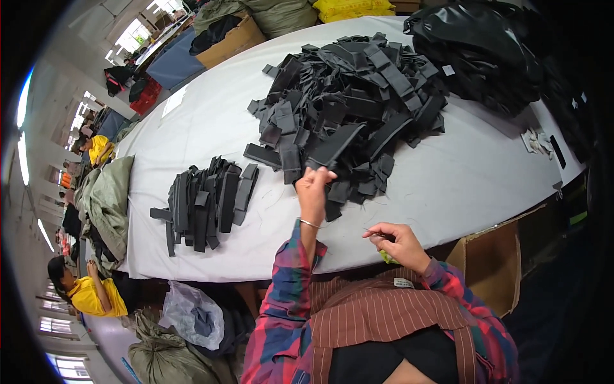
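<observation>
Black fabric strip [336, 146], held up at frame centre over the white table [460, 179].

Your left hand [313, 191] is clamped on the strip's lower end; your right hand [398, 243], well apart, pinches a small tool at centre right. A loose pile [355, 96] lies above, a sorted stack [208, 198] at left. The cardboard box [492, 262] at lower right hides its contents.

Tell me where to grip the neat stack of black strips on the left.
Grip the neat stack of black strips across its middle, coming from the near table edge: the strips lie side by side, running away from you, so one hand spans them; loose ends stick out at the left.
</observation>
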`<state>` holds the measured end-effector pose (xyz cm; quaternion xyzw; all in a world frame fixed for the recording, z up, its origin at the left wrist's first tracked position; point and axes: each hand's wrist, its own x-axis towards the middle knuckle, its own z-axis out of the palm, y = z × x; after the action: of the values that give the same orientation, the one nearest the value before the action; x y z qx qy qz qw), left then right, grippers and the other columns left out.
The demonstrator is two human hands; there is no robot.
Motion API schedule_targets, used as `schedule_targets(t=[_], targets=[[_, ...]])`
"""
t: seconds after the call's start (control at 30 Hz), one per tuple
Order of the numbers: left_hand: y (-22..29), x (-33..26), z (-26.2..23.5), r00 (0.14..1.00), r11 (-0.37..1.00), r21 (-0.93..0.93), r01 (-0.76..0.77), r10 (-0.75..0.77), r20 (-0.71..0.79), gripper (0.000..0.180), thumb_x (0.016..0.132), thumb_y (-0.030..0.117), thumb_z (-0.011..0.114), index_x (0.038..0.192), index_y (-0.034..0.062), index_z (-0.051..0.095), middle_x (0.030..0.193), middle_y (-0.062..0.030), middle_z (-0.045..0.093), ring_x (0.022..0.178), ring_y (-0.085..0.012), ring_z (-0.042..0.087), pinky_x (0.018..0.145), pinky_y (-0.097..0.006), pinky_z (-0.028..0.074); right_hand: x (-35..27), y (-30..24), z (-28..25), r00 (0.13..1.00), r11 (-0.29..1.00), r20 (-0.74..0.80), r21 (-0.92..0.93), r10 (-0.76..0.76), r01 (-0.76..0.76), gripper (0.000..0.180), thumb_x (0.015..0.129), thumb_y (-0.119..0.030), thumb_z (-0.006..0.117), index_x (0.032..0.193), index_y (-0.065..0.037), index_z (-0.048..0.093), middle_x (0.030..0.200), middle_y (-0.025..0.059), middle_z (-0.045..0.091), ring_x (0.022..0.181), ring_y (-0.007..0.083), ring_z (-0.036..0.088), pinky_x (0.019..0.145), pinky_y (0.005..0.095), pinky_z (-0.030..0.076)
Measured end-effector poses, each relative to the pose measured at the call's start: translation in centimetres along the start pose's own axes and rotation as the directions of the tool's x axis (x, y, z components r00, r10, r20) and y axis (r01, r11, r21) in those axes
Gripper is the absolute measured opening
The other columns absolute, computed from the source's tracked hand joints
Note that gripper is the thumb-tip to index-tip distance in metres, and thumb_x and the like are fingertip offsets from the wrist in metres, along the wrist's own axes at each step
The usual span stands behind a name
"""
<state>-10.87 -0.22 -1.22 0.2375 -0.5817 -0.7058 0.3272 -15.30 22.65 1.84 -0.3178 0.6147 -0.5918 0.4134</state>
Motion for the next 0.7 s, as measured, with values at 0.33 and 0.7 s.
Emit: schedule_targets(t=[0.33, 0.7], targets=[[0.1, -0.4, -5.4, 0.978, 0.993, 0.118, 0.015, -0.039, 0.207, 0.03, 0.097, 0.028, 0.05, 0.092, 0.0026, 0.064, 0.088, -0.006, 0.067, 0.077, -0.0114, 0.061, 0.071, -0.025, 0.048, -1.0, -0.4, -2.3, 0.98, 0.998, -0.198, 0.056, 0.013, -0.002, 0.012, 0.089, -0.006, 0.058, 0.097, 0.0, 0.065, 0.071, -0.0037, 0.053, 0.064, 0.0039, 0.048, 0.059, 0.019, 0.039], [-1.8, 7.1, -17.3, 0.976, -0.026, 0.978, 0.205, 0.075, -0.203, 0.05, 0.086, 0.038, 0.059, 0.122, 0.0043, 0.054, 0.103, -0.0166, 0.065, 0.101, -0.038, 0.058, 0.082, -0.046, 0.049, 0.5, 0.4, -1.1, 0.983, 0.996, -0.168, 0.053, 0.075, -0.067, 0.013, 0.089, -0.007, 0.057, 0.097, 0.001, 0.064, 0.069, -0.0028, 0.054, 0.064, 0.0037, 0.049, 0.059, 0.0193, 0.039]])
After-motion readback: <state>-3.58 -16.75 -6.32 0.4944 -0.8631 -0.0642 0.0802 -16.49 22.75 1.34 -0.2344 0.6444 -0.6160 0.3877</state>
